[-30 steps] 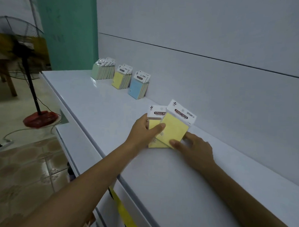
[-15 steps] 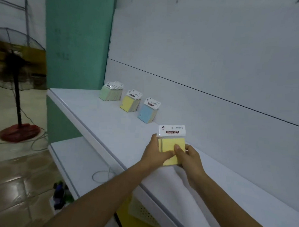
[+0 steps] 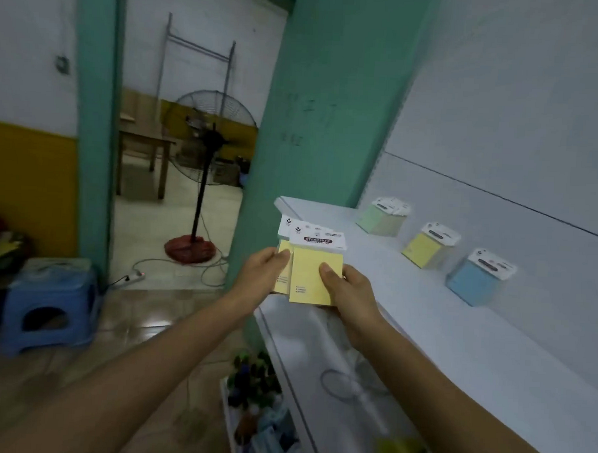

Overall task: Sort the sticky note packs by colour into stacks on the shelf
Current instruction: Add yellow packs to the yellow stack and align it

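You are pinching the rear yellow pack (image 3: 284,275) with your left hand (image 3: 259,276) and gripping the overlapping front yellow pack (image 3: 308,278) with your right hand (image 3: 353,292), beside the shelf (image 3: 457,329).

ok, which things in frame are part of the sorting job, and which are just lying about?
Job: yellow packs, held by left hand and right hand; green stack, yellow stack and blue stack on the shelf.
Lying about: standing fan, blue stool, power strip, wooden table.

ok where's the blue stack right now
In the head view, the blue stack stands on the shelf at right, nearest the camera, beside the yellow stack.
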Demonstrator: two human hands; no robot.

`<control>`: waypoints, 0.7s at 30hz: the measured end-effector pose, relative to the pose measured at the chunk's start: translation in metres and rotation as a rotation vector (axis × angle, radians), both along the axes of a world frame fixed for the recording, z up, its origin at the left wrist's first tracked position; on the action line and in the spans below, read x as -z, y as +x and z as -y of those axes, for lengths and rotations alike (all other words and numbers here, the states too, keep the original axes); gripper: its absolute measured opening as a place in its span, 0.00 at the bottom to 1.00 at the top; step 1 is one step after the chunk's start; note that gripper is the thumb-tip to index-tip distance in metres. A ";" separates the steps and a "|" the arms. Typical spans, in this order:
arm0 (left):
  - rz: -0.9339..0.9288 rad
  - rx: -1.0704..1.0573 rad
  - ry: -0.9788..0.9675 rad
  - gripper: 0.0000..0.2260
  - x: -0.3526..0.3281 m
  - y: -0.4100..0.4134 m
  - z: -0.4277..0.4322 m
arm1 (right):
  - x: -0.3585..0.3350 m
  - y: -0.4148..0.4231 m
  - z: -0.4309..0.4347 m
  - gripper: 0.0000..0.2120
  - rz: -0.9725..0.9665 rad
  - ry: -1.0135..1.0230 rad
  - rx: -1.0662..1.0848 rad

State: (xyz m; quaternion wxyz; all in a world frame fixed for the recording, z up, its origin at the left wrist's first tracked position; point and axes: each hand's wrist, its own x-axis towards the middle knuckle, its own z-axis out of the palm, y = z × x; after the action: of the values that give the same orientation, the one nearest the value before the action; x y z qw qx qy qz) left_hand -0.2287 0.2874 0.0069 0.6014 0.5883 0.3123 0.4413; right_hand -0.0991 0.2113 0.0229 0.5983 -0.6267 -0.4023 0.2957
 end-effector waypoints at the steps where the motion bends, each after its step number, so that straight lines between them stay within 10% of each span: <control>1: -0.017 -0.023 0.003 0.09 0.003 -0.014 -0.007 | 0.004 -0.012 -0.010 0.09 0.012 0.002 -0.031; 10: -0.027 -0.086 -0.058 0.12 0.041 -0.049 -0.047 | 0.050 -0.041 -0.061 0.04 0.164 0.026 -0.109; 21: -0.021 0.088 0.157 0.08 0.008 0.122 -0.103 | 0.019 0.107 -0.091 0.10 0.196 0.094 0.139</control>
State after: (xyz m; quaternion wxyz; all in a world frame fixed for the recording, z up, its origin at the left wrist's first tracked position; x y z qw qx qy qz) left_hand -0.1068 0.3900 -0.0014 0.5688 0.6514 0.2568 0.4315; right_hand 0.0081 0.3021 0.0039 0.6039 -0.6501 -0.4282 0.1716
